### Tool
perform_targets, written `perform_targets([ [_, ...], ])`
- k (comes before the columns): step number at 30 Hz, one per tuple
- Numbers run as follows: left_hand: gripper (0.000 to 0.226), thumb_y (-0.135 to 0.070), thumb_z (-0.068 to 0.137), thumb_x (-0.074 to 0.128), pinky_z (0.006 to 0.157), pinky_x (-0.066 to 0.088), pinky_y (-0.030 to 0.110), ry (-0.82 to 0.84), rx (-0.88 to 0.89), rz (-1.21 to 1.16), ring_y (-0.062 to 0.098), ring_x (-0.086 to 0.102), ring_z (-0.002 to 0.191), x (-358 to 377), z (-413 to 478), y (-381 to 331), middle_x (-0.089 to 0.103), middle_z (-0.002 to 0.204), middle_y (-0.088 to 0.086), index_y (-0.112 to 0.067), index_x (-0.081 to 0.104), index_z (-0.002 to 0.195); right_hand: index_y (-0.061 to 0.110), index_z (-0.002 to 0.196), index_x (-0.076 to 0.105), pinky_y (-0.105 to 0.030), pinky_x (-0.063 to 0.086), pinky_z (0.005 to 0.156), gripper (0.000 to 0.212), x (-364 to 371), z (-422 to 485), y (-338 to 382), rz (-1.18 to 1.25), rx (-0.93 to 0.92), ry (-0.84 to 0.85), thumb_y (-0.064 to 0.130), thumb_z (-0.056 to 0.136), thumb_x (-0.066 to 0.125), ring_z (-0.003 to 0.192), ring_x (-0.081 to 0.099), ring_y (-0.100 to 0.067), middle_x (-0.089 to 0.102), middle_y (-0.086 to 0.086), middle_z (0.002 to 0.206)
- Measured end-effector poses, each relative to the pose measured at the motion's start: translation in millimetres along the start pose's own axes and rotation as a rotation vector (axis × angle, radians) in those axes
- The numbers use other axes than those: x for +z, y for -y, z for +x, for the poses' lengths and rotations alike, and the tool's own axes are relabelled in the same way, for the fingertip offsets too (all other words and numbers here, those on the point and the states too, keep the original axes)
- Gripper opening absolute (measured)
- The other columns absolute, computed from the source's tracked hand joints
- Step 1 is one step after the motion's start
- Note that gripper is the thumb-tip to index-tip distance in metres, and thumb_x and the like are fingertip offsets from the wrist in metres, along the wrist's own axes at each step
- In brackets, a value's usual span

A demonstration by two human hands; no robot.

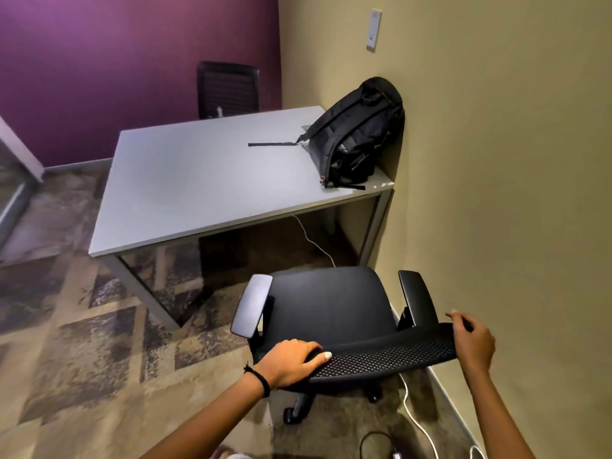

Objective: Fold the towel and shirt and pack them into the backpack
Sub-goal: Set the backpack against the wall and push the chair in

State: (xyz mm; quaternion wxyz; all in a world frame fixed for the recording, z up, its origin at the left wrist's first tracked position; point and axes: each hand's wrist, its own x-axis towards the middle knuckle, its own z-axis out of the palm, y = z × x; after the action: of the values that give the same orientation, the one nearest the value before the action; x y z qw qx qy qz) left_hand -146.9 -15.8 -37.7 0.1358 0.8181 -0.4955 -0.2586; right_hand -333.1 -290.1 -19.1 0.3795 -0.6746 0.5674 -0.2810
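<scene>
The left hand (pixel 291 361) curls its fingers over the left end of the black mesh backrest (pixel 390 354) of a black wheeled office chair (pixel 331 303), whose base is mostly hidden under the seat. Beyond, on the right end of the rectangular grey table (pixel 185 180), the black fabric backpack (pixel 354 134) leans against the beige wall, its inside out of sight. The right hand (pixel 473 342) seems to clasp the backrest's right end, its fingers largely hidden.

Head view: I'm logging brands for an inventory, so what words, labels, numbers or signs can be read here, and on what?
None: no text reads in this view.
backpack: no legible logo or label shows.
wall plate: a faint mark, too small and blurred to read.
office chair and table: no markings visible.
</scene>
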Motion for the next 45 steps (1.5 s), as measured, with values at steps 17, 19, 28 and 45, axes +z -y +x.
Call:
perform_targets([
  [17,0.095,-0.057,0.082,0.059,0.101,0.04,0.036,0.43,0.338,0.298,0.029,0.048,0.123,-29,22,-20,0.038,0.147,0.004,-0.026,0.001,0.15,-0.003,0.098,0.069,-0.036,0.044,0.081,0.024,-9,-11,-6,-0.109,0.039,-0.02,0.016,0.089,0.059,0.09,0.06,-0.037,0.068,-0.022,0.099],
  [19,0.091,-0.055,0.084,0.058,0.102,0.039,0.034,0.413,0.314,0.245,0.027,0.047,0.124,-31,17,-12,0.038,0.147,0.004,-0.027,0.003,0.15,-0.002,0.1,0.069,-0.039,0.046,0.084,0.024,-6,-14,-3,-0.112,0.055,-0.026,0.017,0.089,0.059,0.093,0.06,-0.039,0.068,-0.022,0.102],
  [28,0.08,-0.06,0.085,0.053,0.106,0.034,0.029,0.287,0.255,0.108,0.017,0.042,0.129,-38,-11,24,0.039,0.147,-0.002,-0.03,0.015,0.149,0.0,0.1,0.069,-0.039,0.046,0.086,0.023,9,-43,5,-0.058,0.059,-0.037,0.017,0.088,0.061,0.095,0.06,-0.039,0.068,-0.022,0.102],
  [45,0.094,-0.085,0.066,0.028,0.09,0.043,0.024,0.099,0.137,0.128,0.014,0.057,0.112,-35,-34,43,0.056,0.131,-0.004,-0.028,0.034,0.141,0.01,0.089,0.073,-0.026,0.039,0.073,0.014,34,-48,13,-0.073,-0.041,-0.015,0.02,0.085,0.065,0.087,0.061,-0.032,0.071,-0.015,0.094],
])
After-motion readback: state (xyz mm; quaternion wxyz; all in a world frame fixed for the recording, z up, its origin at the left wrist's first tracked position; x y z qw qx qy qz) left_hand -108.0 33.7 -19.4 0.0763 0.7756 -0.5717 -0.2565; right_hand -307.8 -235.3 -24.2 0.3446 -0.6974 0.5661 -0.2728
